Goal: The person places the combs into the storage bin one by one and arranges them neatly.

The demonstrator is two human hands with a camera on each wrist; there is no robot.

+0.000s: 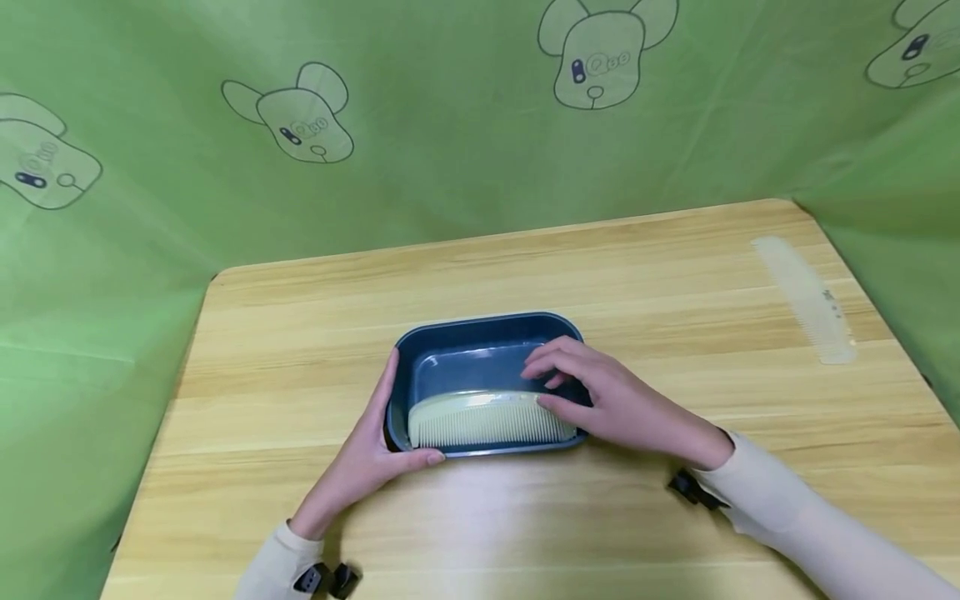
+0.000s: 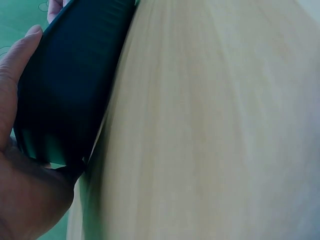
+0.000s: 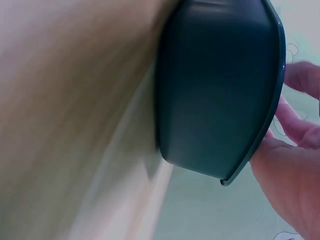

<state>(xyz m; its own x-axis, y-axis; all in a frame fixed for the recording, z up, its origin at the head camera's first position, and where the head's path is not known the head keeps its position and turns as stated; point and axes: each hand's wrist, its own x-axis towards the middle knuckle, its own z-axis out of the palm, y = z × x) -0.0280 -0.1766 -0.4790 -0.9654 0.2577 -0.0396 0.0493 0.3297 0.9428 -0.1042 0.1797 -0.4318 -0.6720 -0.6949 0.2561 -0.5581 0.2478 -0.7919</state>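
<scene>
A dark blue rectangular box (image 1: 465, 367), without a lid, stands on the wooden table. Inside it, along the near wall, lies a pale comb (image 1: 480, 419) with its teeth toward me. My left hand (image 1: 372, 442) grips the box's near left corner, thumb along the near rim and fingers on the left side; the left wrist view also shows this hand (image 2: 25, 165) against the wall. Over the right end hovers my right hand (image 1: 600, 390), its fingers loosely bent above the box and apart from each other. Its thumb tip is at the comb's right end; whether they touch, I cannot tell.
A second comb (image 1: 808, 302), whitish and partly see-through, lies near the right edge of the wooden table (image 1: 300, 333). Behind and beside the table hangs a green cloth (image 1: 450, 167) printed with cartoon animal heads.
</scene>
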